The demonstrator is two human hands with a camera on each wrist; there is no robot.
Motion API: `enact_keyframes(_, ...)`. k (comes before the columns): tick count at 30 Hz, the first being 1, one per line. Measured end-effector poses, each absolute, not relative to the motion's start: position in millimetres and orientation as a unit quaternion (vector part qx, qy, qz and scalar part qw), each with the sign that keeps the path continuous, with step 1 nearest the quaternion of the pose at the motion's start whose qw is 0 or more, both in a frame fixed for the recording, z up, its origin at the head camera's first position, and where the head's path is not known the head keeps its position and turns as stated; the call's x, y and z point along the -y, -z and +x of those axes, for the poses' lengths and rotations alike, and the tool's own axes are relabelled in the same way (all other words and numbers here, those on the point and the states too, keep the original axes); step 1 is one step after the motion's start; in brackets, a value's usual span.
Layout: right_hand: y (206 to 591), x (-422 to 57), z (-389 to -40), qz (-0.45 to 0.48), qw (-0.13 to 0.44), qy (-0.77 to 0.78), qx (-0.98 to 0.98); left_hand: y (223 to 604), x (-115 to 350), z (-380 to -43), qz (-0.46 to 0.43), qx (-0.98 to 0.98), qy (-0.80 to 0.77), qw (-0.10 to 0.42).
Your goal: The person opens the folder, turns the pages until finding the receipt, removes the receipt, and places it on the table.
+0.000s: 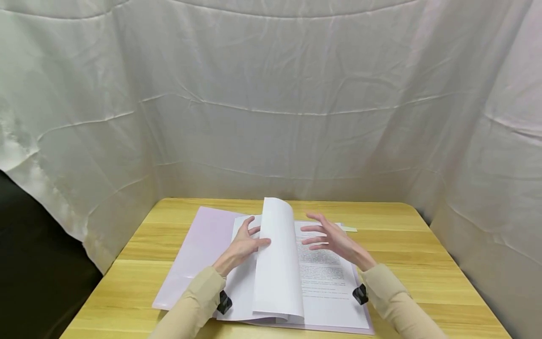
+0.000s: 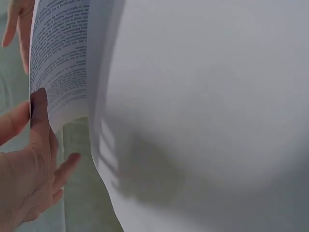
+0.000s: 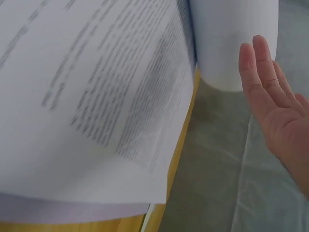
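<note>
A lilac folder [image 1: 201, 249] lies open on the table with a stack of paper sheets in it. One white sheet [image 1: 278, 263] stands up curled over the middle, its blank side showing in the head view. My left hand [image 1: 241, 247] pinches this sheet's edge between thumb and index finger; the left wrist view shows print on its other side. To the right lies a printed page [image 1: 323, 278] with rows of dark text. Over that page my right hand [image 1: 337, 241] hovers, fingers spread and holding nothing. In the right wrist view its fingers [image 3: 263, 79] overlap the curled sheet.
A pale yellow-green tab [image 1: 349, 229] sticks out past the papers' top right. The wooden table [image 1: 423, 263] ends at grey curtains [image 1: 271, 117] at the back and sides. A black area [image 1: 38, 254] is at the far left. Both wrists carry small black devices [image 1: 361, 294].
</note>
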State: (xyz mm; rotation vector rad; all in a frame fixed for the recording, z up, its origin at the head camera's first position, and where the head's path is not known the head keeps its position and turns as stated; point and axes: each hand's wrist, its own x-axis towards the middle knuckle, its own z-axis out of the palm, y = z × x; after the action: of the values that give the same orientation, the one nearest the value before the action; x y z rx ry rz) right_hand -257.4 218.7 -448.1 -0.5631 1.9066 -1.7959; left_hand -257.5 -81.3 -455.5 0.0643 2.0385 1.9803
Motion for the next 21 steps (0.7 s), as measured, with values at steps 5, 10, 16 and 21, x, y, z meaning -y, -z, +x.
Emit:
enact_keyframes(5,455,-229,-254,-0.182,0.214,0.632,-0.722,460,90,-258,0.011,-0.723,-0.673,0.153)
enact_keyframes(10,461,-240,-251,-0.155,0.194,0.598,-0.762,465,102,-260,0.003,-0.737,-0.657,0.158)
enact_keyframes(16,469,-251,-250,-0.150,0.184,0.571,-0.786,468,113,-261,-0.010,-0.765,-0.624,0.159)
enact_keyframes(21,473,-256,-249,-0.166,0.177,0.548,-0.800,471,121,-263,0.001,-0.809,-0.570,0.146)
